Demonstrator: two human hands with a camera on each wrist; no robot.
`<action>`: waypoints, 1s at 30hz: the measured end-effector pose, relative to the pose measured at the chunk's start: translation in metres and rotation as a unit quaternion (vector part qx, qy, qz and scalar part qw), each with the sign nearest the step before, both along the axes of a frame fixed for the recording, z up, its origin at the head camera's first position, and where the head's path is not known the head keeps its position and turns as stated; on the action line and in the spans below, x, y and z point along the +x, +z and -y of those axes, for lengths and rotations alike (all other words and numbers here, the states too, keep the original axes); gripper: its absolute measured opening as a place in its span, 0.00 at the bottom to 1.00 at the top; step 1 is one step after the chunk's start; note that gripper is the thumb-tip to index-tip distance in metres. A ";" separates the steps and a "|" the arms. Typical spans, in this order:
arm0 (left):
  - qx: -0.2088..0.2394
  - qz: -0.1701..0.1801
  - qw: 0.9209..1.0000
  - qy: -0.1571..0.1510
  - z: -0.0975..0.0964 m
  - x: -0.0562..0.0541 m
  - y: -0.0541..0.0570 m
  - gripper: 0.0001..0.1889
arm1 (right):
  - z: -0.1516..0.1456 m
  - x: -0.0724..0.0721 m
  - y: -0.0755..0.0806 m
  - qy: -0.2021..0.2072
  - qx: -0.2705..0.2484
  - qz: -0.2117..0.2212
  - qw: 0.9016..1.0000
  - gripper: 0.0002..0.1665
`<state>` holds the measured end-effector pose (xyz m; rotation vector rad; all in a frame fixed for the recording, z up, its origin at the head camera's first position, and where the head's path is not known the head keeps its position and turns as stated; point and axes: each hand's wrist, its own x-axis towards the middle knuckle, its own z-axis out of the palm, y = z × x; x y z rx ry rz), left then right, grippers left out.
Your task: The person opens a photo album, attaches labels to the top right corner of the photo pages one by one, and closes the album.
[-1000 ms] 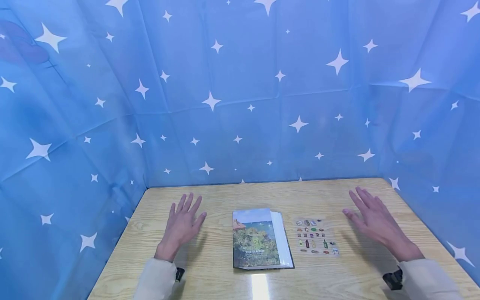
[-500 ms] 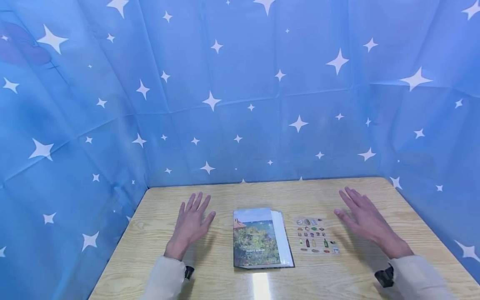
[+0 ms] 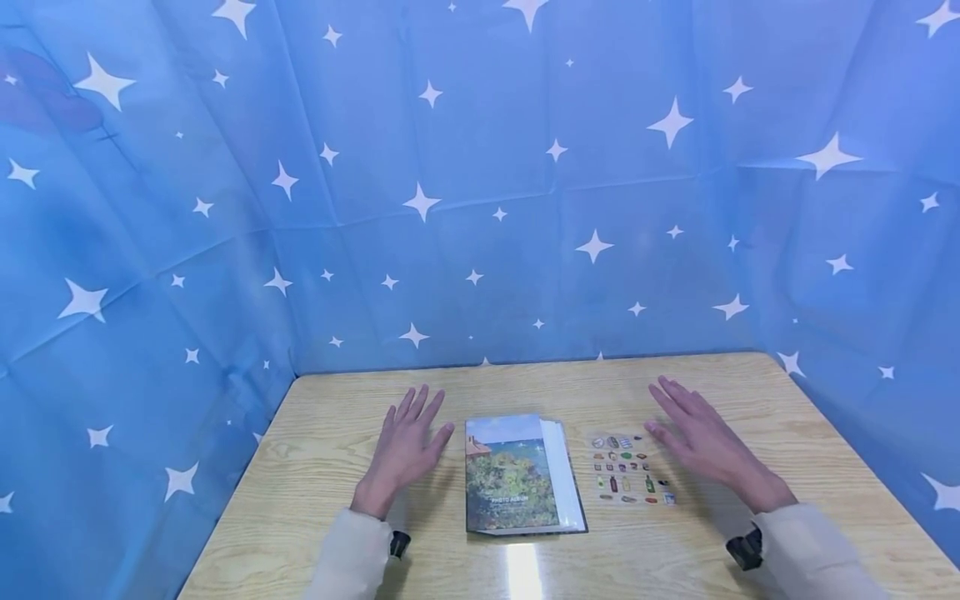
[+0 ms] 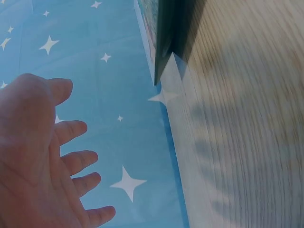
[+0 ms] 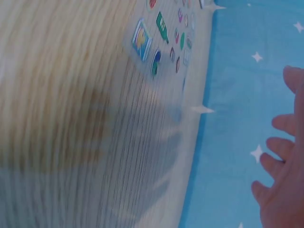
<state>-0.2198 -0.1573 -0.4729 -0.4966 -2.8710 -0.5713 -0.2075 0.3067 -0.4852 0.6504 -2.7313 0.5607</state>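
A photo album (image 3: 512, 479) with a painted garden-and-sea cover lies on the table, its white page edges showing on the right. To its right is a clear sticker sheet (image 3: 628, 469) with rows of small food and bottle pictures. My left hand (image 3: 405, 454) hovers left of the album, fingers straight and spread, touching nothing. On the other side, my right hand (image 3: 708, 446) is held above the table beside the sheet, fingers extended, holding nothing. The left wrist view catches the album's edge (image 4: 156, 42); in the right wrist view the stickers (image 5: 162, 28) appear at the top.
The wooden table (image 3: 300, 500) has a light grain and a bright glare spot near its front. A blue curtain (image 3: 495, 167) with white stars hangs behind it and along both sides. Dark straps with black devices sit on both wrists.
Both hands have moved inward, the left one rightward toward the album and the right one leftward toward the sticker sheet. The album and sheet stay where they were.
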 end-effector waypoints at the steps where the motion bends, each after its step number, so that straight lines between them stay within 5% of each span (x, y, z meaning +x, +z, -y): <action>1: 0.002 0.000 1.000 -0.001 -0.001 0.000 0.000 0.31 | 0.002 -0.001 0.000 0.003 -0.001 0.001 1.000 0.38; 30: 0.064 0.052 0.995 -0.058 -0.046 0.008 -0.008 0.32 | 0.057 -0.008 -0.011 0.063 0.011 0.071 0.995 0.41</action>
